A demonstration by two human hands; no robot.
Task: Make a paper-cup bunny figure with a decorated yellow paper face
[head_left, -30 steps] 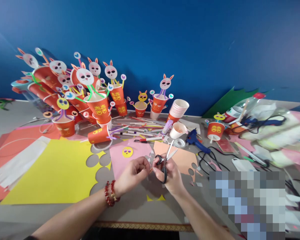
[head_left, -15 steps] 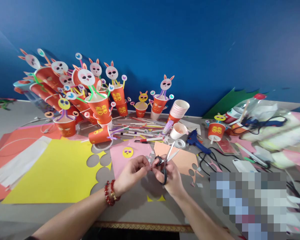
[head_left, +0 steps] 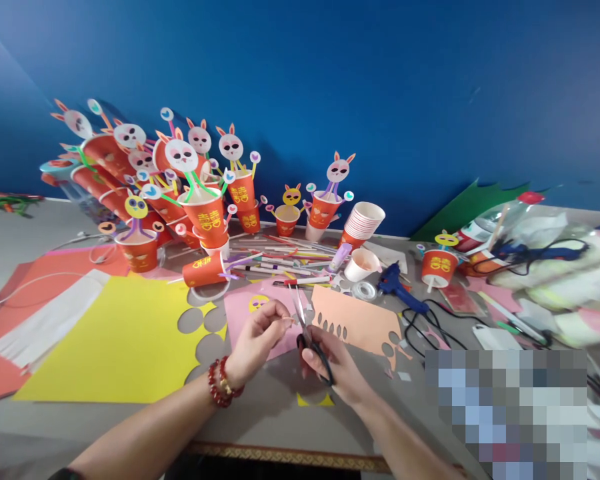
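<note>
My right hand [head_left: 335, 367] is closed round the black handles of a pair of scissors [head_left: 306, 337], whose blades point up and stand a little apart. My left hand [head_left: 261, 340] pinches a small pale scrap of paper [head_left: 289, 321] close beside the blades; its exact shape is too small to tell. Beneath the hands lies a pink paper sheet [head_left: 237, 300] with a yellow face disc [head_left: 258, 304] on it, partly covered by my left fingers. To the right is a peach sheet [head_left: 355, 320] with a row of oval holes.
Red cups with paper rabbit faces [head_left: 207, 220] crowd the back left. A large yellow sheet [head_left: 105, 340] with round cut-outs covers the left. Markers [head_left: 280, 267], a cup stack [head_left: 363, 223], a tape roll [head_left: 364, 291] and a blue glue gun [head_left: 397, 287] lie behind the hands; cables run right.
The scissors have swung from the right over to the left hand's fingertips, with my right hand now gripping their handles. My left hand has shifted slightly and still pinches.
</note>
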